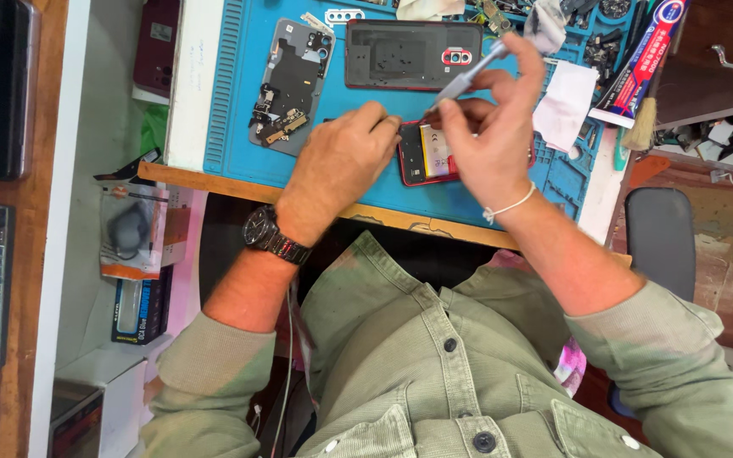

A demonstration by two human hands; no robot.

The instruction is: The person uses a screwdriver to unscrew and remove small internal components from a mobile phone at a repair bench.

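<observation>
Two hands over opened red phone (424, 153), mostly hidden: left hand (337, 165) presses flat, gripping nothing; right hand (489, 136) pinches grey tool (468, 78), tip hidden.

Olive button-up shirt (434, 373), rolled sleeves, dark metal wristwatch (269, 236), white string bracelet (509, 206).

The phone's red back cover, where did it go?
In the head view, the red back cover lies inside-up at the top of the blue mat, just right of the grey inner frame and above the opened phone under both hands.
</observation>
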